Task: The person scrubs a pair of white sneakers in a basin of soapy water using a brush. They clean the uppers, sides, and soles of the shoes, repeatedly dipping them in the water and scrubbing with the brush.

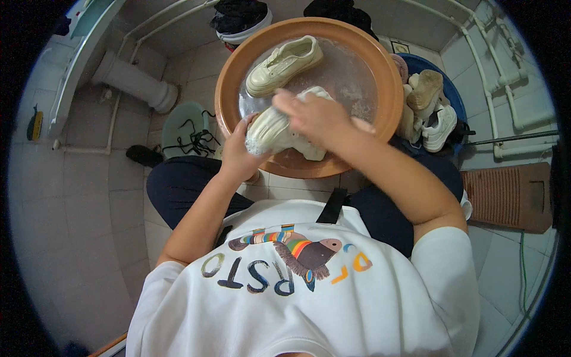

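Over a large orange-brown basin (386, 95) of cloudy, sudsy water, my left hand (239, 150) grips a cream-coloured sneaker (269, 132) by one end. Foam clings to the sneaker near my left fingers. My right hand (318, 119) reaches across its middle, fingers curled and slightly blurred; whatever it may hold is hidden beneath the palm. More pale shoe parts show around and below the right hand. Farther back in the basin a second cream sneaker (285, 64) lies with its opening up and no laces visible.
At left, a pale green basin (184, 119) holds black shoelaces (193, 141) near a dark brush (144, 156). A blue tub (447, 83) with several shoes (439, 128) stands right, above a brown washboard (508, 197). Behind is a white bucket (253, 31) of dark cloth.
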Demonstrator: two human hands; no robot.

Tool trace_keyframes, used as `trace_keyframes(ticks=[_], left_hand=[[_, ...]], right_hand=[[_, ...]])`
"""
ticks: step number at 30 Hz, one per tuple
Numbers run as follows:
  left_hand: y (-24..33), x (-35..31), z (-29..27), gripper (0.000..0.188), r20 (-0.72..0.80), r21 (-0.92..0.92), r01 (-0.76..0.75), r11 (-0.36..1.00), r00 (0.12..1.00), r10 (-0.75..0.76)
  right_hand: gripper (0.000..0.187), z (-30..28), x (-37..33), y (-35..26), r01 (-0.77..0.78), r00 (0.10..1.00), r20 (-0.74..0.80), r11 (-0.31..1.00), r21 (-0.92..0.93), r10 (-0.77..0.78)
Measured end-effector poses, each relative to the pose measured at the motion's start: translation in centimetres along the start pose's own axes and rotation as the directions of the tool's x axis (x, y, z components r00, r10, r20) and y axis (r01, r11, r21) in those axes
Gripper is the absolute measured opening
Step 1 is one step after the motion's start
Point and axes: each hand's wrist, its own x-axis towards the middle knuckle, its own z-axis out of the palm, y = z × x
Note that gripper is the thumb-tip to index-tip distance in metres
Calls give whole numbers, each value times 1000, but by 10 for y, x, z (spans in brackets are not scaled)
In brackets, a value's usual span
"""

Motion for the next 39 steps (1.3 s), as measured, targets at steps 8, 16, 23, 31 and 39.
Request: trace_keyframes(ticks=[8, 16, 23, 31, 39], left_hand=[[3, -5, 1, 64, -41, 91, -121, 988, 991, 126], [0, -12, 1, 71, 30, 85, 22, 996, 999, -25], [10, -1, 3, 76, 93, 149, -130, 980, 989, 117], [17, -2, -2, 83, 190, 398, -193, 897, 974, 125], [23, 9, 0, 80, 274, 482, -133, 866, 962, -5]], right_hand=[[60, -33, 3, -1, -156, 971, 175, 987, -43, 161], [49, -13, -3, -20, 61, 997, 51, 997, 49, -64], [38, -28, 4, 21, -418, 886, 232, 908, 24, 402], [42, -11, 2, 51, -457, 880, 147, 889, 8, 451], [46, -23, -6, -17, -213, 952, 235, 975, 57, 194]])
